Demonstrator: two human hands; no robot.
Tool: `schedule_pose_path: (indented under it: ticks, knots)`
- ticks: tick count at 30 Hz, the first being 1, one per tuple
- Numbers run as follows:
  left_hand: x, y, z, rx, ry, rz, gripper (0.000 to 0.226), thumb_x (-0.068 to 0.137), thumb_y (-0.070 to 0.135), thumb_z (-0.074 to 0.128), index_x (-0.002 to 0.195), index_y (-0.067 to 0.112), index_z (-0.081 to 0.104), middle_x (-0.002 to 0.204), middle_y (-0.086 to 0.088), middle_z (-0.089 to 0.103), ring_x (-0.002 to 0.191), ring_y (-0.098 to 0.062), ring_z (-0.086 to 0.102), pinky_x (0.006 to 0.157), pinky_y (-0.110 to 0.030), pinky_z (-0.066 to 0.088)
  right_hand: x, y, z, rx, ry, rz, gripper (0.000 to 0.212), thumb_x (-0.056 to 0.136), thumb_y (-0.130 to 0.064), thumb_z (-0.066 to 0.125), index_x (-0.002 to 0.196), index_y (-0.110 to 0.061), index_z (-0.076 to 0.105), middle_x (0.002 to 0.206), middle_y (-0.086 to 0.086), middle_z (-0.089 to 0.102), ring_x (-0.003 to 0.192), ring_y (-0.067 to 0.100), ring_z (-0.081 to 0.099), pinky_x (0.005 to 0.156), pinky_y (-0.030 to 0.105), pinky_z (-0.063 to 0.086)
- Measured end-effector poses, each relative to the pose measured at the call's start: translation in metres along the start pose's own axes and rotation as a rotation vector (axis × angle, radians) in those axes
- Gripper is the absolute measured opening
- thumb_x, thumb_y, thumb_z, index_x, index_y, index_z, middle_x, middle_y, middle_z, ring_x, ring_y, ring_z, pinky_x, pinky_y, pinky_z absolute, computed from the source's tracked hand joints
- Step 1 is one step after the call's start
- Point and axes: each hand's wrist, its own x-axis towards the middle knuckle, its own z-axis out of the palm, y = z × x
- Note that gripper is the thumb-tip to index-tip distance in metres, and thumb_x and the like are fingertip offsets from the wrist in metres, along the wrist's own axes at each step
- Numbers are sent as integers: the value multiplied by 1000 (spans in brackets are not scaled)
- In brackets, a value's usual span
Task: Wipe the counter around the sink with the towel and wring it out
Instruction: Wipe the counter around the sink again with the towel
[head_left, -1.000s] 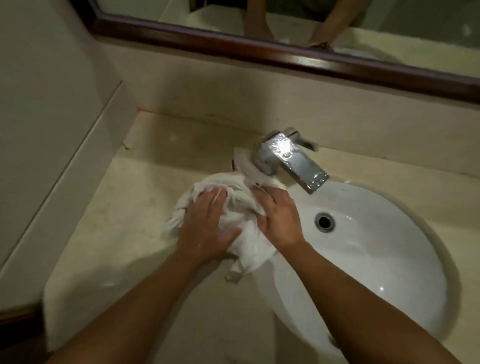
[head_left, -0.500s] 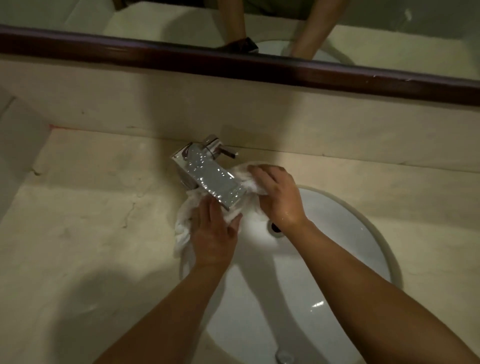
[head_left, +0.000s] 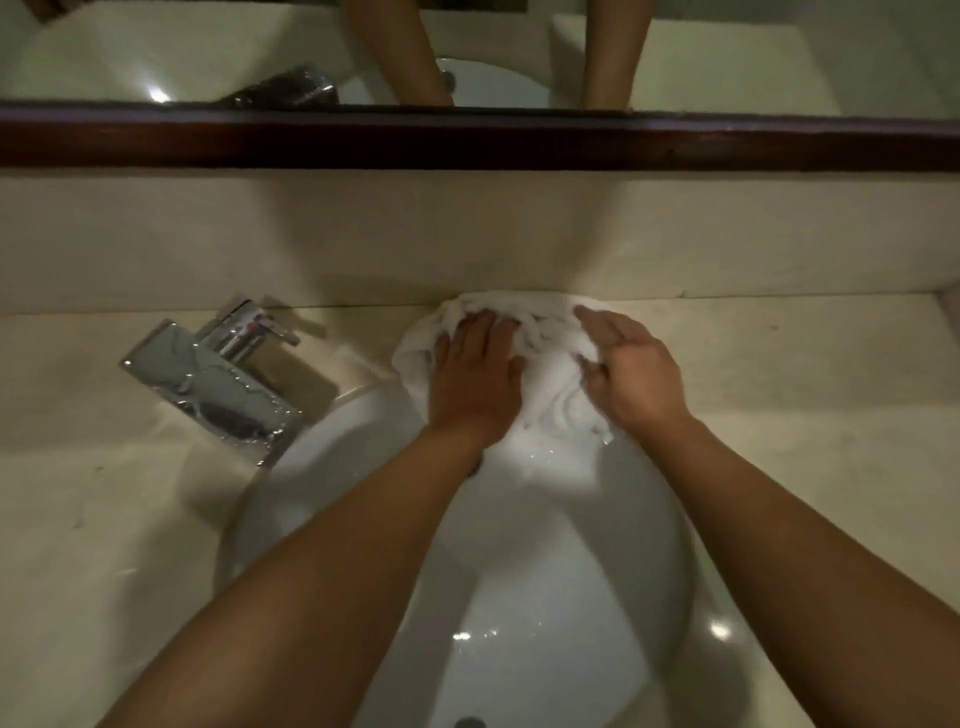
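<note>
A crumpled white towel (head_left: 548, 374) lies on the beige counter (head_left: 779, 374) behind the white oval sink (head_left: 545, 597), against the backsplash, its lower edge hanging over the basin rim. My left hand (head_left: 475, 376) presses flat on the towel's left part, fingers pointing to the wall. On the towel's right part rests my right hand (head_left: 631, 371), fingers curled into the cloth. Both forearms reach across the basin.
A chrome faucet (head_left: 218, 384) stands on the counter left of the sink, spout angled over the basin. A dark wooden mirror frame (head_left: 478, 143) runs above the backsplash. A side wall closes the counter at the far right.
Both hands have slid the towel from the left of the faucet, past it, to the counter behind the sink on the faucet's right. The view has shifted to the right with them.
</note>
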Motion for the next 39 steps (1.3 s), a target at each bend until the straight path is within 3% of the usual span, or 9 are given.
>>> schedule_pose_path:
  ticks: [7, 12, 15, 19, 23, 27, 31, 34, 39]
  knots:
    - [24, 113, 30, 42, -317, 300, 50, 102, 40, 35, 150, 32, 24, 162, 4, 13, 147, -23, 14, 120, -42, 8, -76, 95, -45, 4, -26, 367, 51, 97, -16, 54, 148, -11, 45, 145, 16, 51, 132, 36, 48, 107, 41, 38]
    - [5, 145, 59, 102, -274, 310, 52, 102, 43, 28, 151, 31, 17, 162, 3, 5, 148, -21, 2, 119, -43, -1, -100, 101, -46, 15, 8, 464, 61, 85, -17, 40, 146, -7, 47, 146, 22, 49, 134, 39, 45, 110, 43, 35]
    - [-5, 147, 66, 197, -194, 358, 52, 102, 41, 32, 149, 23, 20, 160, -6, 13, 147, -27, 9, 118, -47, 4, -112, 92, -41, 37, 56, 469, 71, 75, -17, 35, 144, -5, 49, 145, 23, 48, 134, 40, 45, 111, 45, 35]
    - [-38, 148, 80, 202, -221, 429, 47, 98, 40, 39, 142, 23, 33, 153, -8, 28, 140, -30, 23, 115, -49, 15, -167, 85, -34, -19, 129, 470, 59, 80, -12, 46, 138, -1, 54, 135, 27, 56, 124, 45, 54, 103, 50, 44]
    - [-89, 153, 91, 167, -209, 485, 48, 90, 40, 33, 130, 19, 51, 141, -13, 46, 131, -33, 41, 111, -55, 27, -228, 70, -30, -76, 132, 526, 61, 86, -28, 38, 139, -2, 51, 136, 26, 56, 126, 43, 53, 103, 51, 44]
    - [-146, 155, 97, 188, -271, 536, 47, 93, 38, 29, 132, 21, 48, 143, -11, 45, 134, -30, 39, 113, -53, 28, -292, 43, -23, -80, 110, 671, 61, 91, -37, 36, 141, -6, 50, 142, 22, 52, 132, 39, 48, 107, 53, 40]
    - [-195, 156, 107, 238, -318, 627, 48, 91, 37, 33, 128, 20, 58, 137, -11, 55, 129, -30, 48, 110, -54, 35, -359, 25, -12, -242, 68, 663, 52, 97, -42, 46, 127, -3, 65, 140, 23, 55, 129, 39, 52, 103, 55, 39]
    - [-193, 163, 117, 249, -295, 695, 51, 88, 37, 35, 127, 16, 60, 137, -14, 55, 129, -32, 48, 111, -55, 31, -363, 32, -19, -241, 179, 670, 56, 95, -42, 52, 129, 1, 62, 128, 23, 63, 119, 37, 60, 100, 55, 43]
    - [-148, 215, 139, 247, -312, 737, 52, 91, 41, 33, 133, 18, 53, 144, -14, 47, 135, -33, 42, 114, -53, 20, -334, 98, -40, -228, 145, 768, 64, 99, -52, 32, 138, -6, 53, 137, 19, 58, 127, 36, 54, 112, 55, 31]
